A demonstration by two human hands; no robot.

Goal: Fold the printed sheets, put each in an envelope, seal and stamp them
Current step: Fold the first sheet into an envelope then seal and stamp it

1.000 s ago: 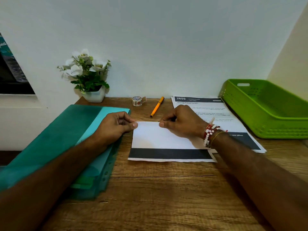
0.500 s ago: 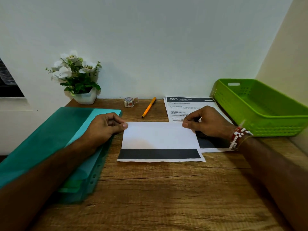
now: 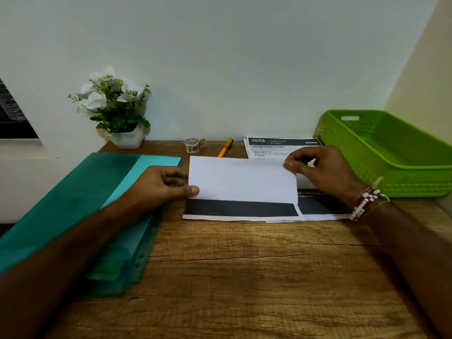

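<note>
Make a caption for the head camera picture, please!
Left hand and right hand pinch a half-folded white printed paper sheet on a brown wooden desk beside a teal plastic folder.

A wooden desk [image 3: 244, 277] stands against a pale wall [image 3: 220, 57], dark window [image 3: 12, 118] at left.

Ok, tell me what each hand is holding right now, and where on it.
Both hold the folded sheet: the left hand pinches its left edge near the lower corner, and the right hand pinches its upper right corner.
</note>
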